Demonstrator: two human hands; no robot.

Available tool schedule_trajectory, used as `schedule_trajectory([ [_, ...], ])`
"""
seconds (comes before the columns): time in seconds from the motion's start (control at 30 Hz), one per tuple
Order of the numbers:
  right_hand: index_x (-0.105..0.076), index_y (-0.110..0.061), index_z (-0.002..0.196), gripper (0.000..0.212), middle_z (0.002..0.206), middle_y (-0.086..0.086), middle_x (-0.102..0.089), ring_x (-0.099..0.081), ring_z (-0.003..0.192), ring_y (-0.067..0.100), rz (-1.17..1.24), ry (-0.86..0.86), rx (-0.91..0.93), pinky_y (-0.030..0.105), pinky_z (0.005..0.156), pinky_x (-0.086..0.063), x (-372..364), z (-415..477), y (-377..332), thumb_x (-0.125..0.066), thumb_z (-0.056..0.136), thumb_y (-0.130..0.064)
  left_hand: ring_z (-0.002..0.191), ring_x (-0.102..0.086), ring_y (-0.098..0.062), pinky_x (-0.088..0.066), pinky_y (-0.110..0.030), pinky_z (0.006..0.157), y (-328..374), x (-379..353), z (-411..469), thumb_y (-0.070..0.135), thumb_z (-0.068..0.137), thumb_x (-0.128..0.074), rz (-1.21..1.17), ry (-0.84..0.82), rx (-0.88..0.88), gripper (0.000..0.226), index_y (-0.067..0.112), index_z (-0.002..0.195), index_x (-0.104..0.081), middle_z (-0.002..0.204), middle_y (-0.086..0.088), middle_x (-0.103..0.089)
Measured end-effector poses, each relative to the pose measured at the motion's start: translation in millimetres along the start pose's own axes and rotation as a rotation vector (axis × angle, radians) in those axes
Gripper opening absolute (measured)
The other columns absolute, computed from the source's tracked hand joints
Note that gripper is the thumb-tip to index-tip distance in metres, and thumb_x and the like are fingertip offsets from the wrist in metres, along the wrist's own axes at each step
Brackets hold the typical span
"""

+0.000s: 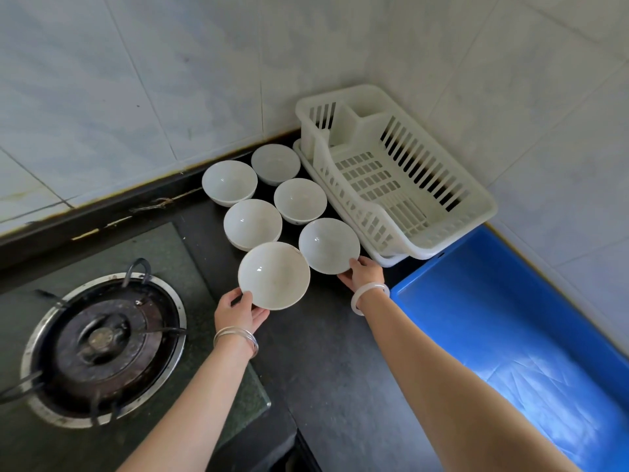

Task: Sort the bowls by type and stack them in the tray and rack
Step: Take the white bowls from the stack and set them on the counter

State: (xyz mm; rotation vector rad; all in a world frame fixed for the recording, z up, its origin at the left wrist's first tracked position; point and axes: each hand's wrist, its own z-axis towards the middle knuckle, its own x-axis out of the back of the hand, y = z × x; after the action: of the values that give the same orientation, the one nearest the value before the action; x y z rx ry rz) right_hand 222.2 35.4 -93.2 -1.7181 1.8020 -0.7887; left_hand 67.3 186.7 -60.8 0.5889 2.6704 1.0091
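Note:
Several white bowls stand on the dark counter. My left hand (240, 311) grips the near rim of the nearest, largest bowl (274, 274), which is tilted toward me. My right hand (362, 274) holds the near rim of a second bowl (328, 245) to its right. Behind them stand a bowl (252, 223), another bowl (299, 199), a far-left bowl (229, 181) and a far bowl (275, 162) by the wall. The white slatted rack (442, 212) sits empty in the corner on its drip tray (383, 258). The blue tray (510, 321) lies empty to the right.
A gas burner (102, 345) set in a glass hob fills the left foreground. Tiled walls (170, 80) close the counter at the back and right. The counter's front edge (299, 437) drops off near my forearms.

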Motion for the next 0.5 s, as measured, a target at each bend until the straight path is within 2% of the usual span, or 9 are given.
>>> schedule_trajectory([
  [0.1,-0.057,-0.007,0.118,0.027,0.114,0.015,-0.061,-0.063,0.079,0.022,0.003,0.000,0.006,0.034,0.070,-0.056,-2,2,0,-0.050,0.092,-0.006,0.086,-0.064,-0.032,-0.053,-0.036,0.075,-2,2,-1,0.007,0.089,-0.055,-0.034,0.012,0.005,0.028,0.005,0.118,-0.054,0.113,-0.018,-0.060],
  [0.23,-0.057,-0.006,0.119,0.027,0.119,0.017,-0.060,-0.061,0.101,0.031,0.045,-0.020,-0.035,0.035,0.071,-0.055,0,-3,-2,-0.049,0.093,-0.005,0.087,-0.065,-0.032,-0.054,-0.035,0.075,-5,3,-2,0.010,0.089,-0.057,-0.032,0.022,-0.010,0.026,0.006,0.114,-0.055,0.116,-0.019,-0.062],
  [0.33,-0.054,-0.010,0.123,0.030,0.121,0.016,-0.060,-0.063,0.092,0.027,0.053,-0.042,-0.083,0.034,0.070,-0.054,1,-13,-5,-0.050,0.094,-0.009,0.093,-0.066,-0.030,-0.054,-0.033,0.073,-6,3,-4,0.010,0.089,-0.056,-0.014,0.012,-0.026,0.026,0.006,0.114,-0.055,0.118,-0.018,-0.062],
  [0.4,-0.050,-0.010,0.130,0.036,0.124,0.014,-0.059,-0.063,0.089,0.025,0.040,-0.057,-0.098,0.032,0.069,-0.054,4,-21,-5,-0.050,0.094,-0.013,0.097,-0.063,-0.029,-0.053,-0.034,0.078,-7,3,-6,0.007,0.089,-0.054,-0.028,-0.004,-0.048,0.029,0.003,0.118,-0.054,0.122,-0.019,-0.060],
  [0.5,-0.051,-0.010,0.129,0.035,0.124,0.011,-0.060,-0.064,0.092,0.025,-0.012,-0.099,-0.079,0.030,0.067,-0.053,14,-35,-3,-0.048,0.095,-0.017,0.102,-0.060,-0.026,-0.051,-0.034,0.086,-12,5,-12,0.006,0.091,-0.051,0.034,-0.037,-0.099,0.035,0.002,0.125,-0.051,0.126,-0.018,-0.058],
])
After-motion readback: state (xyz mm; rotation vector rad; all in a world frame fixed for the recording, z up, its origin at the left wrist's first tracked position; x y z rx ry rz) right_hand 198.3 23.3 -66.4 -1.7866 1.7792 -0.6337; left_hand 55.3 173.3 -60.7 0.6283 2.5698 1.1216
